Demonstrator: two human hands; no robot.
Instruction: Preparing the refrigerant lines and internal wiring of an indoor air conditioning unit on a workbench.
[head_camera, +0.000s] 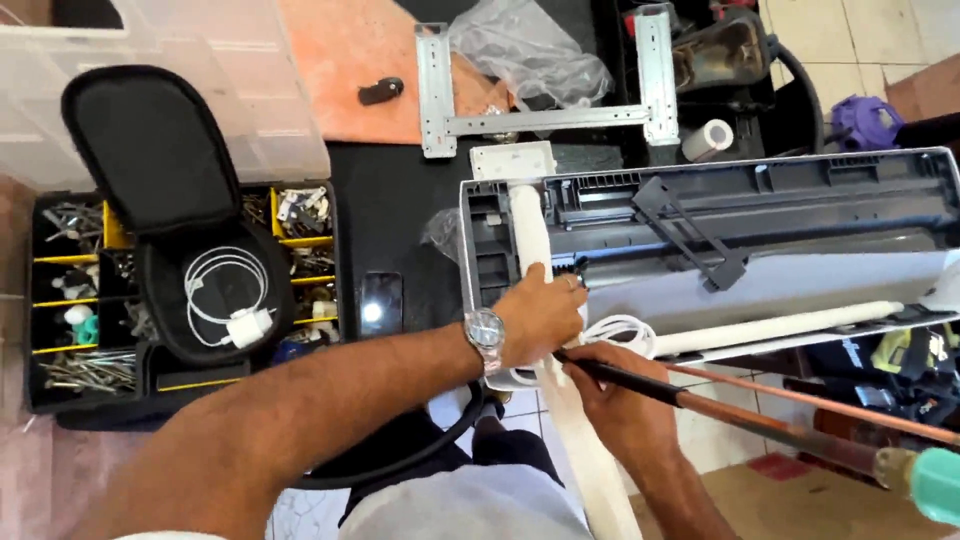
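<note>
Together, both hands are closed: left hand (535, 315) grips the white wrapped pipe (530, 235), right hand (610, 385) the copper tube (800, 400).

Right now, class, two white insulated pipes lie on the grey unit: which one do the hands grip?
The near-upright white pipe at the unit's left end: the left hand wraps it, the right hand just below. The other pipe lies crosswise, untouched.

A white foam-wrapped pipe (530, 235) crosses the grey and white air conditioner unit (800, 230). The copper tube (800, 400) runs into black sleeving and a teal end cap (935, 485). Far left, a black open case (150, 150) holds a white cable (225, 285), over a black organiser with yellow dividers (60, 300). A silver bracket (545, 120) lies on orange board (340, 60).
</note>
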